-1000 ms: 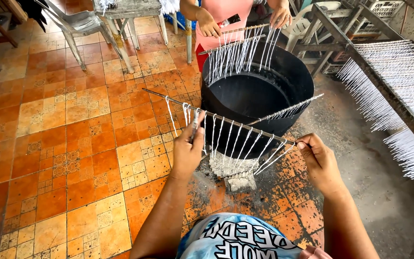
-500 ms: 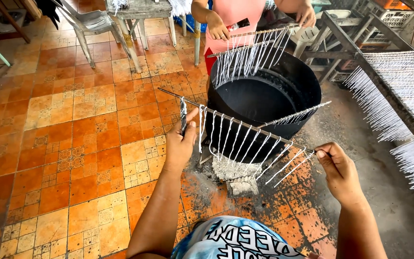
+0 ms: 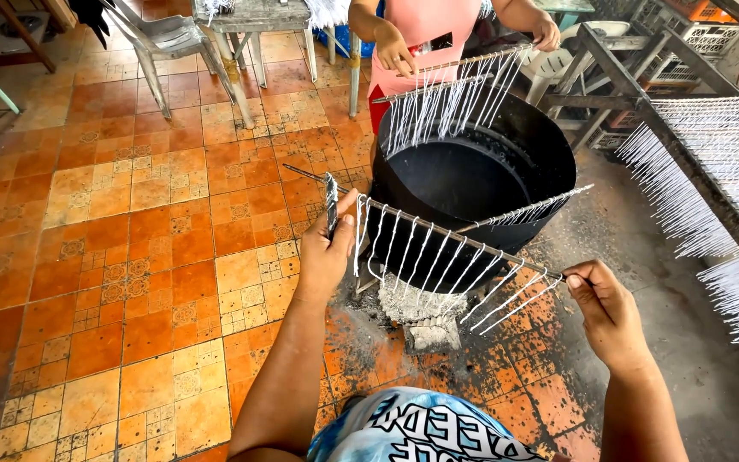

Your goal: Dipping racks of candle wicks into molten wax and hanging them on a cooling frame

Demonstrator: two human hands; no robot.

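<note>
My left hand (image 3: 325, 253) and my right hand (image 3: 607, 310) hold the two ends of a thin rod (image 3: 438, 231) strung with several hanging white wicks (image 3: 421, 257). The left fingers also pinch a bunch of the strings near the rod's left part. The rod hangs tilted in front of a large black drum (image 3: 472, 184). A second wick rod (image 3: 523, 210) rests across the drum's near rim. Across the drum, another person in a pink top holds two more wick rods (image 3: 451, 73) above it.
A wooden rack (image 3: 712, 145) on the right carries several rows of white wicks. A grey block and ash (image 3: 416, 312) lie under the drum. Plastic chairs (image 3: 164, 43) and a table (image 3: 254, 17) stand on the orange tiled floor behind.
My left hand slid strings along the rod and now bunches them near the left end. The rod shifted slightly right and lower at my right hand.
</note>
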